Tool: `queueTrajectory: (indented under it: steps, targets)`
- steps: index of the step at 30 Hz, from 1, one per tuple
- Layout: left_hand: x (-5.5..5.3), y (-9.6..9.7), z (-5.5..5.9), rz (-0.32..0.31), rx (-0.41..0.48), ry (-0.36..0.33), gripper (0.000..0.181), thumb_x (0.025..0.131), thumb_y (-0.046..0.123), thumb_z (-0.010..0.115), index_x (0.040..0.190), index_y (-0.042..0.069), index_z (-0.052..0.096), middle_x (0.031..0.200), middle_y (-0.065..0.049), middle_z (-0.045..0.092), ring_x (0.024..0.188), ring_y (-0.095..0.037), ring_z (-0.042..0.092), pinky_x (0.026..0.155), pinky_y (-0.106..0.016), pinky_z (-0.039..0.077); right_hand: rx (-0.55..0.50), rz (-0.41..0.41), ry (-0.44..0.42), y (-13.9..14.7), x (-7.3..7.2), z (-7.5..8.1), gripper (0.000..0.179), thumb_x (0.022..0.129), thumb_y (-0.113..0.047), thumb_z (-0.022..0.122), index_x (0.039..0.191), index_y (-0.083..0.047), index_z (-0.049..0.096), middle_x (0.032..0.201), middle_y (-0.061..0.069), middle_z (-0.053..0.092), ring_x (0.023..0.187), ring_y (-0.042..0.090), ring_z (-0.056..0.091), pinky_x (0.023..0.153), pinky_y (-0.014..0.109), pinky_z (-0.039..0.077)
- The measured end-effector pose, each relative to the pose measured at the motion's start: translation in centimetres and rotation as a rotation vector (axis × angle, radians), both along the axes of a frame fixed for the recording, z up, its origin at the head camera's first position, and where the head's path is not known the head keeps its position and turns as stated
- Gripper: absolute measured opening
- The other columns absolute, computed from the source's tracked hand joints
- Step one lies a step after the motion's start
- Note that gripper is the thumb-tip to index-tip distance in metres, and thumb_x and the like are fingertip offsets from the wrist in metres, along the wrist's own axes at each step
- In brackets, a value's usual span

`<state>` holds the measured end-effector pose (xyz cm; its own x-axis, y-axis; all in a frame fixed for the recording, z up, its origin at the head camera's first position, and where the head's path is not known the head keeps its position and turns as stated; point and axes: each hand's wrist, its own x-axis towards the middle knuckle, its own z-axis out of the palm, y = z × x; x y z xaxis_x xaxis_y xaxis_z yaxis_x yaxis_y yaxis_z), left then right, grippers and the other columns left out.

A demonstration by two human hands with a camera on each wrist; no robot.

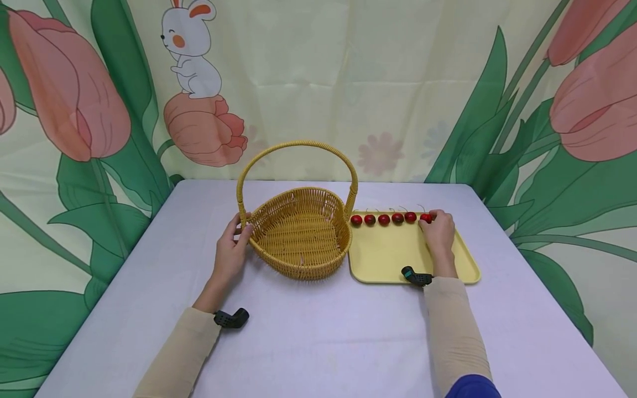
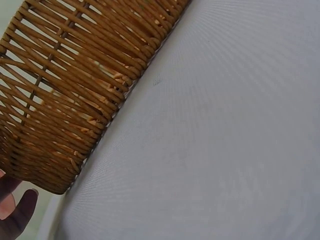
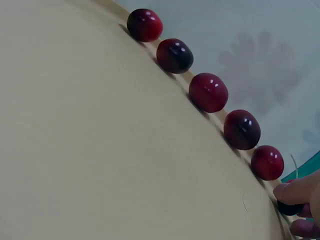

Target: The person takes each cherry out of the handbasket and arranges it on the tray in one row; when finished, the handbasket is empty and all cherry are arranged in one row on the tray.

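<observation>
A golden wicker basket (image 1: 300,235) with a tall arched handle stands on the table, nothing inside it. My left hand (image 1: 233,251) grips its left side where the handle meets the rim; in the left wrist view, fingertips (image 2: 25,210) show at the end of the woven wall. To the right, several dark red cherries (image 1: 384,219) with stems form a row along the far edge of a yellow tray (image 1: 388,254). At the row's right end, my right hand (image 1: 440,237) pinches a cherry (image 3: 289,206) between thumb and fingers, partly covering it.
A white cloth covers the table (image 1: 318,331). Behind it hangs a curtain (image 1: 298,99) printed with tulips and a rabbit. The basket's right side stands close to the tray's left edge. A small black device (image 1: 231,318) sits on each wrist.
</observation>
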<state>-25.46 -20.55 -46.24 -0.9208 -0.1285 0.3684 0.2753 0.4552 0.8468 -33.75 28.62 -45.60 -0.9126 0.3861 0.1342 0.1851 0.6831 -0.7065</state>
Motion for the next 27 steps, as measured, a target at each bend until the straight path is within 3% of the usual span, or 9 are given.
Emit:
queueTrajectory:
  steps: [8, 17, 27]
  targets:
    - [0.0, 0.0, -0.1, 0.011, -0.008, -0.002, 0.048, 0.105, 0.044, 0.047, 0.149, 0.024, 0.047, 0.149, -0.004, 0.051, 0.113, -0.018, 0.056, 0.077, -0.02, 0.046, 0.071, 0.013, -0.03, 0.0, 0.0, -0.3, 0.047, 0.1, -0.019, 0.06, 0.14, 0.004, 0.051, 0.135, 0.031, 0.049, 0.122, 0.044, 0.049, 0.104, 0.056, 0.043]
    - [0.1, -0.3, 0.0, 0.012, -0.009, -0.009, 0.048, 0.105, 0.045, 0.047, 0.148, 0.024, 0.047, 0.15, -0.004, 0.05, 0.113, -0.019, 0.056, 0.079, -0.02, 0.046, 0.007, 0.013, -0.031, -0.3, 0.1, 0.5, 0.05, 0.101, -0.019, 0.06, 0.144, 0.002, 0.047, 0.135, 0.028, 0.049, 0.121, 0.041, 0.047, 0.103, 0.053, 0.042]
    - [0.1, -0.4, 0.4, 0.007, -0.04, -0.028, 0.054, 0.104, 0.047, 0.049, 0.153, 0.025, 0.041, 0.152, -0.004, 0.047, 0.12, -0.023, 0.055, 0.085, -0.03, 0.048, -0.051, -0.005, 0.123, -0.7, 1.1, 3.7, 0.053, 0.101, -0.031, 0.056, 0.142, 0.001, 0.05, 0.133, 0.027, 0.053, 0.125, 0.041, 0.047, 0.106, 0.052, 0.039]
